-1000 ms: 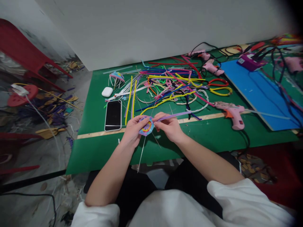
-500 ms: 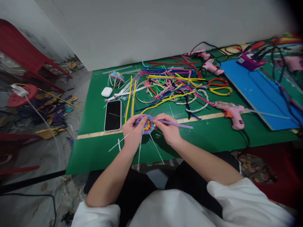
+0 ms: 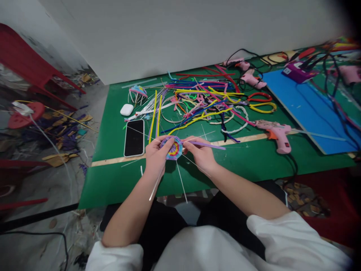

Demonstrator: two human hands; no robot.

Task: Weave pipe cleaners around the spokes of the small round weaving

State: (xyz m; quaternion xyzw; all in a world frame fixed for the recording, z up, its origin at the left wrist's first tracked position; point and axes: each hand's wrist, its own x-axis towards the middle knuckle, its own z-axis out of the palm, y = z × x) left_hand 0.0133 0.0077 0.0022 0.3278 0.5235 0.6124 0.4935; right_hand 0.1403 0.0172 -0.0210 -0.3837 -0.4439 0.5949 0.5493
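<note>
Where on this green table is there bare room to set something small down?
Front left: green tabletop between the tan strip, near edge and left forearm, bar a small white piece. Front right: between the right forearm and the nearest pink glue gun. Crowded: the back middle, heaped with colourful fuzzy stems.

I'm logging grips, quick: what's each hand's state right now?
Left hand: closed, holding the round multicoloured fuzzy disc.
Right hand: closed, pinching the long thin purple fuzzy strip.

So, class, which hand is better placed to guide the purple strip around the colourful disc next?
Probably the right hand: it pinches the purple strip beside the colourful disc, while the left hand grips the disc.
</note>
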